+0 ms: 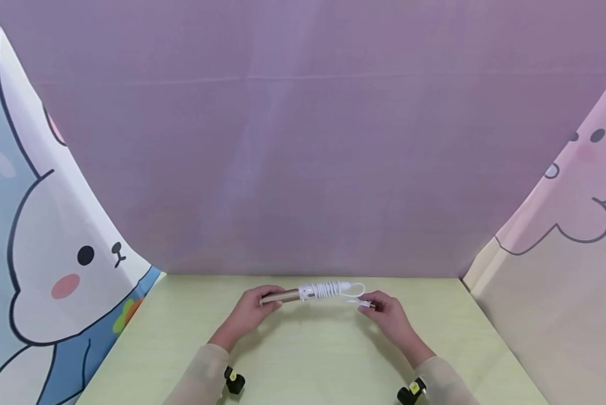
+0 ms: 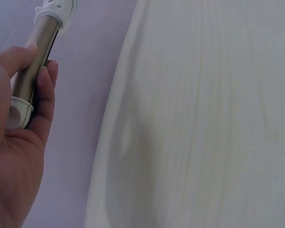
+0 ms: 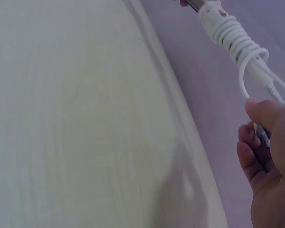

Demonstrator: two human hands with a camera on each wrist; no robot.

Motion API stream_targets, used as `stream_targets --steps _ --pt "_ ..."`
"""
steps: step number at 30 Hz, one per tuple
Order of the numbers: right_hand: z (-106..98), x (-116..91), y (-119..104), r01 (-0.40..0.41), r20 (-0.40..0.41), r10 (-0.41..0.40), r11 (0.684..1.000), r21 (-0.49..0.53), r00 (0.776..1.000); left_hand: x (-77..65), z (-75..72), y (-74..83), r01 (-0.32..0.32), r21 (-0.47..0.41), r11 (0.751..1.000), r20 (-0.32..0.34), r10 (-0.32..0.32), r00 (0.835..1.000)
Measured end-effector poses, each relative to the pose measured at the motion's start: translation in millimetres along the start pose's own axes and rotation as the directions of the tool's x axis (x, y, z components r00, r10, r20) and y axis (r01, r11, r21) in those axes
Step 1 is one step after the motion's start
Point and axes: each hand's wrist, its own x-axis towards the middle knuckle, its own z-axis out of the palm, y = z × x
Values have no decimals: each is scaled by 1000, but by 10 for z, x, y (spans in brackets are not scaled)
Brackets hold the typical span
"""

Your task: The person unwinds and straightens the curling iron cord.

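Note:
A curling iron (image 1: 288,295) with a gold-brown barrel and white handle is held up over the table, lying nearly level across the head view. My left hand (image 1: 252,308) grips the barrel near its white tip (image 2: 20,114), thumb on one side and fingers on the other. White cord (image 3: 236,40) is wound in several coils round the handle. A loose loop of it runs from the handle's end to my right hand (image 1: 390,318). There the thumb and fingers pinch the cord's plug end (image 1: 366,304), partly hidden by the fingers in the right wrist view.
A pale wood-grain table (image 1: 308,354) lies below both hands. Behind it hangs a plain purple cloth (image 1: 303,169). Printed cartoon curtains stand at the left (image 1: 54,236) and right (image 1: 576,225) sides. Small black devices (image 1: 235,382) are strapped at both wrists.

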Motion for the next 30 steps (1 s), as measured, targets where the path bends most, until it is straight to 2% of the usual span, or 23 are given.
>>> stream_targets --steps 6,11,16,22,30 --pt "67 -47 -56 42 35 -41 998 -42 999 2 -4 -9 6 12 1000 -23 -6 1000" --pt "92 -77 -117 58 27 -57 997 -45 998 23 11 -46 17 18 1000 -33 -17 999" --pt "67 -84 -250 112 -5 -113 991 -79 994 21 19 -55 41 -11 999 -25 -41 999" --pt "10 15 -400 154 -66 -162 982 -109 985 28 31 -83 50 -24 998 2 -50 999" --pt "-48 198 -405 179 -124 -189 980 -82 974 10 35 -105 32 -39 999 49 -30 998"
